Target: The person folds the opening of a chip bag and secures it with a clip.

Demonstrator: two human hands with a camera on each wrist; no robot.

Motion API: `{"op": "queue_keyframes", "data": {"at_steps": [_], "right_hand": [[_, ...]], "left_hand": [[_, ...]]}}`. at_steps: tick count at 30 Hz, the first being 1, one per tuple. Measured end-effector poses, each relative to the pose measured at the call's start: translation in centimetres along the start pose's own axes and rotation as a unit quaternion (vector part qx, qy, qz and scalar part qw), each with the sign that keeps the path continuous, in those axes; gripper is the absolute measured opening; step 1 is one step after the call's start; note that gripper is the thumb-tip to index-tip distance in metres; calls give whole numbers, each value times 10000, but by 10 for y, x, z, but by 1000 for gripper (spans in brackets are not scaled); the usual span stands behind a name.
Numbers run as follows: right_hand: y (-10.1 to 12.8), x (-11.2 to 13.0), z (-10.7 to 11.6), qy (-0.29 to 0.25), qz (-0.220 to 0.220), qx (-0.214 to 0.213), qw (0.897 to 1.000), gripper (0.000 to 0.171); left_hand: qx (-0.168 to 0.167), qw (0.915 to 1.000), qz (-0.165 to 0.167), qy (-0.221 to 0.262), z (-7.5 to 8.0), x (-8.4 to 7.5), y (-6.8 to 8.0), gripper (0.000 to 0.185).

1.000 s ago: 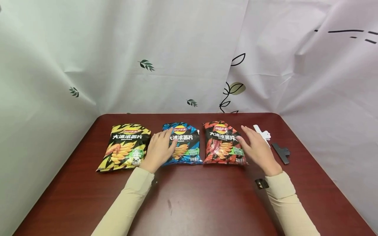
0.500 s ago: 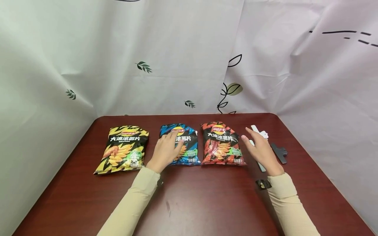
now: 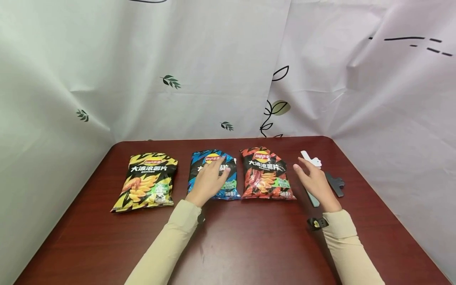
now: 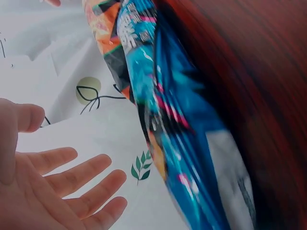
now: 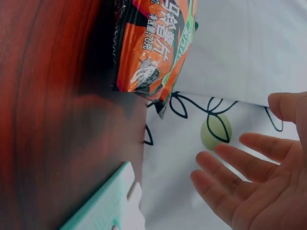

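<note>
Two flat hands: left hand (image 3: 208, 183) hovers over the blue chip bag (image 3: 228, 186), right hand (image 3: 315, 183), holding nothing, beside the red chip bag (image 3: 265, 176).

Over the last second our left hand (image 3: 208, 183) has slid rightward, from the gap beside the black-and-yellow crisp bag (image 3: 147, 181) to a spot over the middle of the blue foil crisp bag (image 3: 213, 174), its fingers (image 3: 218, 164) spread and straight. Our right hand (image 3: 315, 183) has drifted off the red-and-black crisp bag (image 3: 265, 173) and now hovers over the pale green plastic sealing clip (image 3: 313, 198) on the tabletop (image 3: 249, 241).
</note>
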State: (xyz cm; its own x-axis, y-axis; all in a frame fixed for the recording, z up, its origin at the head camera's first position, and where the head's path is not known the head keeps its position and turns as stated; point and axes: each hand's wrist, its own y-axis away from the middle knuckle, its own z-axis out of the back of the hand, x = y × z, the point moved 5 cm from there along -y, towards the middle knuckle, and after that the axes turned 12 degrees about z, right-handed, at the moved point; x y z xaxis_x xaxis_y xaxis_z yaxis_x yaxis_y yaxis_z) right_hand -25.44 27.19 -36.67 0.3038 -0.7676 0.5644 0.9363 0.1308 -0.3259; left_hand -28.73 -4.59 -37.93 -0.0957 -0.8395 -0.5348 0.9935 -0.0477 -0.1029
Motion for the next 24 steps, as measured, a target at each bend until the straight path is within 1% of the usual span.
{"op": "queue_keyframes", "data": {"at_steps": [5,13,20,24], "right_hand": [[-1,-7,-2,-116,-279,76,9995,62],[0,-15,-5,-366,-585,157,9975,64],[3,-23,-10,-1019,-793,268,9913,67],[2,-26,-13,-1327,-846,277,9871,70]], "left_hand": [[138,9998,-34,164,-6,-8,-3,58],[343,9988,140,335,-20,-16,-8,60],[636,9953,253,680,-31,-19,-9,61],[806,9903,321,1083,-36,-23,-11,61]]}}
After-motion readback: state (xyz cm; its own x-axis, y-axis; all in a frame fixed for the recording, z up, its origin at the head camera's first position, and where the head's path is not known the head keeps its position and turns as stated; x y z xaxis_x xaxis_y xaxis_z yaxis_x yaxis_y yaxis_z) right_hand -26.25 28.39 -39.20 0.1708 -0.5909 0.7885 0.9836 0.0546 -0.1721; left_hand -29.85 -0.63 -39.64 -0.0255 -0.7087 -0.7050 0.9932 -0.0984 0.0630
